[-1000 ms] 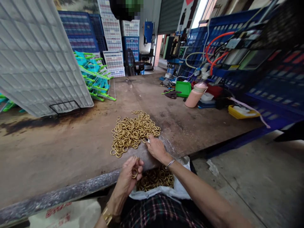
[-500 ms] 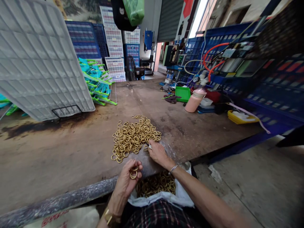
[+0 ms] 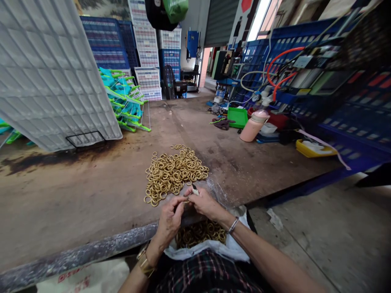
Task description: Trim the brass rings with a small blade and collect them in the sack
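Note:
A heap of gold-coloured metal rings lies on the table in front of me. Just nearer than the heap, the fingertips of my left hand meet those of my right hand. Pinched between them is a gold-coloured ring, partly hidden by the fingers. My right hand also grips a small tool with a pale body and a dark pointed tip; its exact kind is unclear. Below both hands, more rings fill a white sack at my lap.
A grey padded panel stands on the left beside green-and-turquoise pieces. To the right are a pink bottle, a green tray and a yellow tray. The worn table ends at a rough front edge.
My left hand has moved up and right to meet my right hand, which has come away from the heap. A ring is now between their fingertips. The camera has shifted slightly.

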{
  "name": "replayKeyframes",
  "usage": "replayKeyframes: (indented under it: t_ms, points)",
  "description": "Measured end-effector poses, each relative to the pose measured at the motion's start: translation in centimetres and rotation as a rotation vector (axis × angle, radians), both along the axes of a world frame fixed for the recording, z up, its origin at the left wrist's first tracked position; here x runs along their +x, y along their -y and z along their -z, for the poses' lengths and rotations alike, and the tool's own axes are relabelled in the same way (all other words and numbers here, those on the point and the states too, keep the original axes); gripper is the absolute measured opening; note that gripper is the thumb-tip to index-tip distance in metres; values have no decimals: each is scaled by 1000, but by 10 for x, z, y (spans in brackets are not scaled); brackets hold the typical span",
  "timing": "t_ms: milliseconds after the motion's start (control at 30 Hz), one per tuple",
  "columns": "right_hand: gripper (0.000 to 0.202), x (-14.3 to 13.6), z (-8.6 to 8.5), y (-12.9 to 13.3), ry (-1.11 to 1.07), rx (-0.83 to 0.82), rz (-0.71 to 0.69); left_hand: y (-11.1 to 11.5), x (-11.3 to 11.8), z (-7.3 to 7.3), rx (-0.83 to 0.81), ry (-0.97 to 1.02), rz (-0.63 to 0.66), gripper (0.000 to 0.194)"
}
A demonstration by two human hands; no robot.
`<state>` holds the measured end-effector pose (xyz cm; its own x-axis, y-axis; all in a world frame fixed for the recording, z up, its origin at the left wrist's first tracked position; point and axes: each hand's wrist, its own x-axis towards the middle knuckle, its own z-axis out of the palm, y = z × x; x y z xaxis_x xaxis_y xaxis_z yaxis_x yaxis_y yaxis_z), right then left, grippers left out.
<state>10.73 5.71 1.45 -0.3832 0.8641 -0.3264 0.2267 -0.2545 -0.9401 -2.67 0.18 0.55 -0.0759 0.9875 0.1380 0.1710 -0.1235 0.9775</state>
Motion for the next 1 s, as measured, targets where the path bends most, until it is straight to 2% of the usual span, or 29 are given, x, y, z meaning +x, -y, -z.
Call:
replayKeyframes:
  t_ms: [67,233,300,567,767,900,1000]
  points:
    - [9,-1,-3,2,-2,-25,-9,1,1,-1,-60,59,-4,16]
    - [15,-6,-8,2,103,263,-34,4,4,3,-341,348,-29,26]
    - [16,-7,-7,2,148,314,-42,5,4,4,-390,416,-32,29]
    - [20,-7,0,0,184,335,-55,4,3,1,-437,396,30,33]
    - [23,-7,1,0,105,286,-87,6,1,-1,-446,582,124,28]
    - [26,-8,0,-1,107,294,-88,6,2,-1,-466,663,97,29]
    - [23,-6,0,0,231,402,-75,5,4,0,-474,675,44,31]
